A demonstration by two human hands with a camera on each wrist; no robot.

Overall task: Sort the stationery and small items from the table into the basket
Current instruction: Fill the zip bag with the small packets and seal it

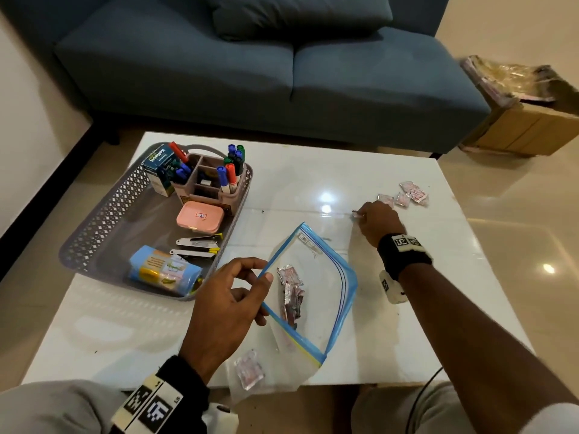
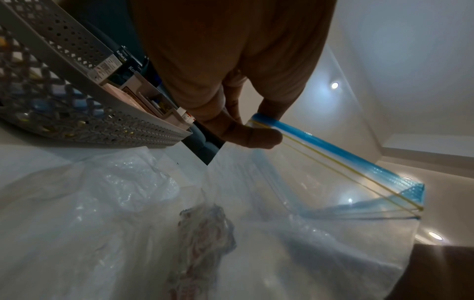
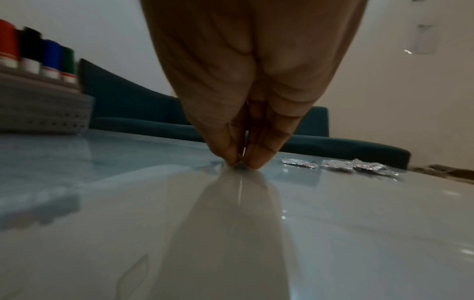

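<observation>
My left hand (image 1: 238, 292) pinches the blue zip edge of a clear zip bag (image 1: 316, 292) and holds its mouth up; the same pinch on the blue strip (image 2: 295, 132) shows in the left wrist view. Silver foil sachets (image 1: 291, 292) lie inside the bag. My right hand (image 1: 376, 223) reaches across the white table (image 1: 313, 177) and pinches a small foil sachet (image 1: 357, 215) at its fingertips (image 3: 254, 160), right on the tabletop. Several loose sachets (image 1: 407, 194) lie just beyond it. Another sachet (image 1: 249, 368) lies near the front edge. The grey basket (image 1: 103, 214) stands at the left.
The basket holds a marker caddy (image 1: 206, 180), a pink case (image 1: 200, 219), staplers (image 1: 197, 245), a blue roll (image 1: 164, 270) and a box (image 1: 158, 167). A blue sofa (image 1: 250, 73) stands behind the table; a cardboard box (image 1: 526, 120) sits on the floor at right.
</observation>
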